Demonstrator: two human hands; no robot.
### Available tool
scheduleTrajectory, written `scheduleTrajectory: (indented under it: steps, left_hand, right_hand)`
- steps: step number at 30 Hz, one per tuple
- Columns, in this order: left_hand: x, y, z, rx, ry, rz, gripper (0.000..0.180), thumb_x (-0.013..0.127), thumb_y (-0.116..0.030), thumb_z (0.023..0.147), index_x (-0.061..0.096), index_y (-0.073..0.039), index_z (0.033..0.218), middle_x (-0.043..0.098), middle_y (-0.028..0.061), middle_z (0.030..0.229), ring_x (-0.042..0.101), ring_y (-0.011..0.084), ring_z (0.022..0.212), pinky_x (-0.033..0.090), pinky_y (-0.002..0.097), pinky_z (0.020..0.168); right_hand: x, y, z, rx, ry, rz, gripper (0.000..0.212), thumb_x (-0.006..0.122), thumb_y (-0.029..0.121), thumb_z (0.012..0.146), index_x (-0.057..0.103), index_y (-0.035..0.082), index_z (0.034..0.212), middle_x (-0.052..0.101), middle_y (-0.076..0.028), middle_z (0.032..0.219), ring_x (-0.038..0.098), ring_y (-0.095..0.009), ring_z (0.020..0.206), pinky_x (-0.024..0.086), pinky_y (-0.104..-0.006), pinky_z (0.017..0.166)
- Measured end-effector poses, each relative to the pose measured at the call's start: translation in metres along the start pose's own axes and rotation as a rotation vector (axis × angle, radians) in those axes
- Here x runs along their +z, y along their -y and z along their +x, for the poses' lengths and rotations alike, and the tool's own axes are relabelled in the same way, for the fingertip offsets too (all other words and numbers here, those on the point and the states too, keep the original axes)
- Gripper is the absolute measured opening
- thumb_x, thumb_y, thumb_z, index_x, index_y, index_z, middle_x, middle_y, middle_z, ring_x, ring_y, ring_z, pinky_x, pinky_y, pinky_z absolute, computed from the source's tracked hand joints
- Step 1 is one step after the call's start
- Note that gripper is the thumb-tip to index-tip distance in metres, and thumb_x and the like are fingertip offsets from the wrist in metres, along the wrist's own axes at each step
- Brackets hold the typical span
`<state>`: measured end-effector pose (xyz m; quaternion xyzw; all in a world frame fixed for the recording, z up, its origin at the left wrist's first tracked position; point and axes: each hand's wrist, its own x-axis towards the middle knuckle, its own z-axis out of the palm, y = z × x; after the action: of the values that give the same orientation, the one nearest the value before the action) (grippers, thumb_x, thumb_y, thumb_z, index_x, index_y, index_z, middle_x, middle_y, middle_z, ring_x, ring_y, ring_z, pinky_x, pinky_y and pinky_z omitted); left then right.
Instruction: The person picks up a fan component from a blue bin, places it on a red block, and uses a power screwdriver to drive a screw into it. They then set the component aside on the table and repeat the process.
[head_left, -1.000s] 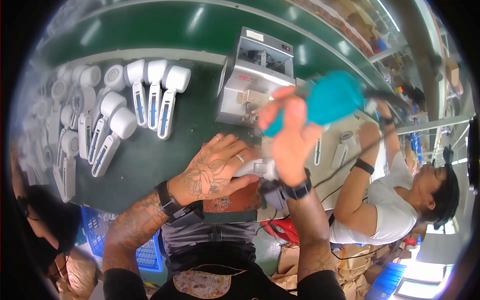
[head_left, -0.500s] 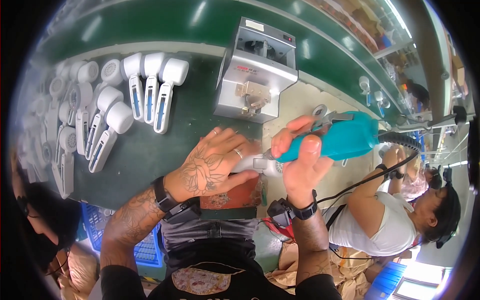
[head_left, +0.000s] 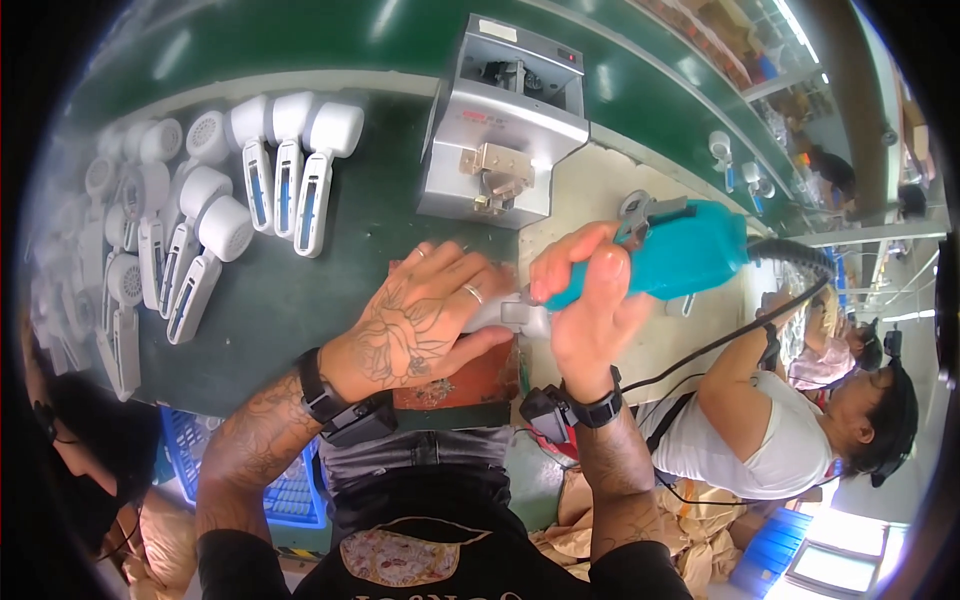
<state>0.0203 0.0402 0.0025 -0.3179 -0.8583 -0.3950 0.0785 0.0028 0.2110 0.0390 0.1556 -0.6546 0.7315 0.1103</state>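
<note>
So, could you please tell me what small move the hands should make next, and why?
Probably press the teal power screwdriver straight down: the right hand has its tip at the white part that the left hand pins on the brown pad.

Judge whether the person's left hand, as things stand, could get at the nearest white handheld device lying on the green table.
Probably yes. The left hand rests flat on a small white part, holding no tool. Only bare green table lies between it and the nearest white device. It would have to let go of that part.
</note>
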Motion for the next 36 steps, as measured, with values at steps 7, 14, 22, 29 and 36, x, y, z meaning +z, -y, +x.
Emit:
scheduleTrajectory:
  steps: [7,14,22,29,36]
  left_hand:
    - [0.002,0.005,-0.006,0.065,-0.030,0.041,0.037,0.072,-0.026,0.081,0.064,-0.011,0.114,0.062,0.0066,0.105,0.056,0.0265,0.095,0.043,0.0411,0.083]
    - [-0.002,0.005,-0.012,0.077,-0.020,0.006,0.038,0.065,-0.020,0.080,0.062,-0.008,0.117,0.061,0.0069,0.107,0.055,0.0262,0.096,0.043,0.0413,0.083]
    - [-0.003,0.009,-0.013,0.065,0.012,0.030,0.038,0.063,-0.022,0.083,0.060,-0.008,0.118,0.058,0.0089,0.107,0.053,0.0278,0.099,0.042,0.0424,0.089]
    - [-0.006,0.001,-0.005,0.016,0.104,-0.032,0.037,0.064,-0.022,0.087,0.059,-0.008,0.121,0.055,0.0104,0.109,0.051,0.0296,0.104,0.041,0.0435,0.092]
    - [-0.009,-0.002,-0.006,-0.036,0.157,-0.041,0.038,0.064,-0.020,0.088,0.058,-0.009,0.124,0.054,0.0102,0.110,0.051,0.0302,0.105,0.041,0.0448,0.091]
  right_hand:
    - [0.020,0.019,0.029,-0.081,-0.172,-0.031,0.041,0.050,0.038,0.102,0.053,-0.003,0.103,0.054,-0.006,0.066,0.054,-0.016,0.058,0.044,-0.0290,0.055]
    - [0.048,-0.012,0.075,-0.235,-0.115,-0.164,0.035,0.051,0.033,0.102,0.059,0.000,0.098,0.057,-0.004,0.066,0.056,-0.013,0.060,0.042,-0.0261,0.055]
    - [0.047,0.003,0.058,-0.075,-0.050,-0.214,0.034,0.052,0.033,0.102,0.058,0.000,0.096,0.057,-0.006,0.065,0.055,-0.014,0.058,0.042,-0.0274,0.054]
    - [0.001,0.040,-0.012,-0.040,-0.021,-0.031,0.058,0.057,0.056,0.093,0.048,0.000,0.106,0.049,-0.006,0.063,0.049,-0.018,0.053,0.043,-0.0326,0.052]
    - [-0.002,0.031,-0.024,0.008,-0.060,-0.058,0.064,0.058,0.058,0.093,0.047,-0.004,0.106,0.051,-0.008,0.064,0.050,-0.019,0.054,0.044,-0.0333,0.052]
